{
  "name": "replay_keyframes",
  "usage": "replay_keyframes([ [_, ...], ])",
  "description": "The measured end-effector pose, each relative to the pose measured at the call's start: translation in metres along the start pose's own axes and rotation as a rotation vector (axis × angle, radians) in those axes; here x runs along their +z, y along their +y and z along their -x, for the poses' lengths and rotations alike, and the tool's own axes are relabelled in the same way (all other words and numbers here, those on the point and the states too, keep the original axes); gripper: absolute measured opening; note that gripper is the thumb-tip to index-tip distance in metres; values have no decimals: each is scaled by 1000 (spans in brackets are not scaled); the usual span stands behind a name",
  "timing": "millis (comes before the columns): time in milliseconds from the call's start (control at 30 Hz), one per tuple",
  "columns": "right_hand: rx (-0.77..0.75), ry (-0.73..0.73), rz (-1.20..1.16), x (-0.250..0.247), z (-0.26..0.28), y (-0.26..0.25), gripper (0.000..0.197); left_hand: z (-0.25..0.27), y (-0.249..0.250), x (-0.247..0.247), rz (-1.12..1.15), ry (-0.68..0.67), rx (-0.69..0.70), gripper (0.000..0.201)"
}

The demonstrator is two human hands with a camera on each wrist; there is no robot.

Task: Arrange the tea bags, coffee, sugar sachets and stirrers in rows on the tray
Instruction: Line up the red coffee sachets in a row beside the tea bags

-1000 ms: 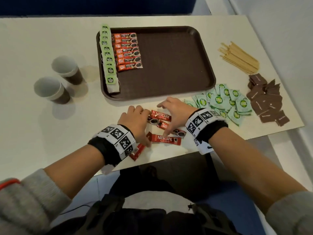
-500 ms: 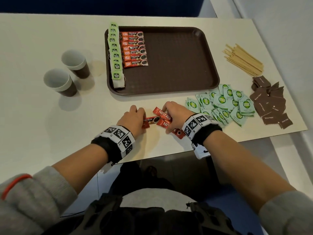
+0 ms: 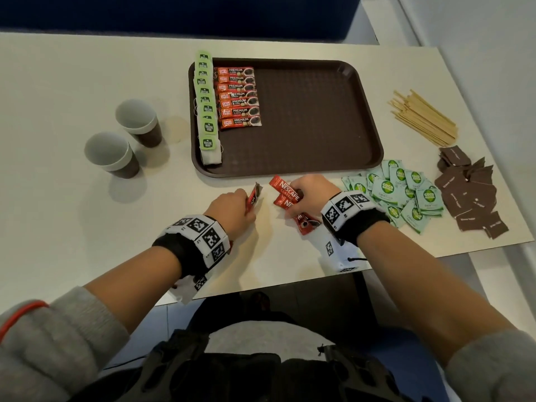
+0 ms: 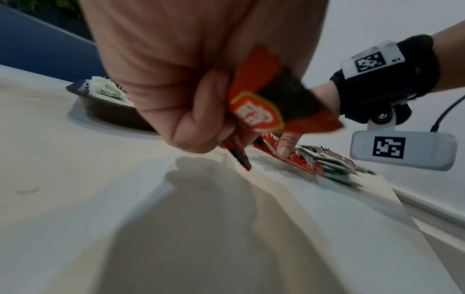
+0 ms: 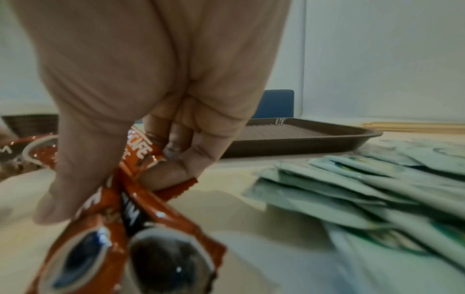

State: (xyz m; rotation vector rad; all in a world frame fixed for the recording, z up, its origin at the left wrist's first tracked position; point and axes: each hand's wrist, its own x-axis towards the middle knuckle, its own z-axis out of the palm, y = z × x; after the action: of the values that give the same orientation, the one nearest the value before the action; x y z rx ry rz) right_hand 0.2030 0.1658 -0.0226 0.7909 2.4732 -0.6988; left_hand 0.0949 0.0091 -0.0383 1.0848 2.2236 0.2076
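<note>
With our left hand (image 3: 232, 208) pinching one coffee stick (image 3: 253, 196) and our right hand (image 3: 309, 195) clutching several crossed Nescafe sticks (image 3: 285, 195) just at 6 o'clock of the tray (image 3: 368, 117), we risk one slipping out onto the table (image 3: 72, 82).

Probably an office break area: pale table (image 3: 72, 82), paper cups (image 3: 139, 121), blue partition (image 3: 174, 13).

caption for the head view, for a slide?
Left hand and right hand each grip red coffee sachets in front of the partly filled brown tray.
</note>
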Motion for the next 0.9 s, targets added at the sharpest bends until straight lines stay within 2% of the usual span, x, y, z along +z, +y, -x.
replay_keyframes([
  [300,-138,57,-523,-31,-37,-33,36,-30,-7,-39,546,105,-123,30],
  [400,-164,68,-696,-40,-49,-43,26,-37,-9,-49,739,80,-82,28],
  [500,-190,89,-808,-49,-62,-54,29,-45,-11,-61,794,70,-16,35],
  [633,-192,102,-867,-55,-79,-66,37,-51,-12,-77,857,104,74,21],
  [733,-188,92,-930,-55,-91,-72,39,-53,-16,-85,841,168,122,24],
  [900,-198,53,-954,-57,-103,-76,34,-63,-19,-91,833,216,86,26],
])
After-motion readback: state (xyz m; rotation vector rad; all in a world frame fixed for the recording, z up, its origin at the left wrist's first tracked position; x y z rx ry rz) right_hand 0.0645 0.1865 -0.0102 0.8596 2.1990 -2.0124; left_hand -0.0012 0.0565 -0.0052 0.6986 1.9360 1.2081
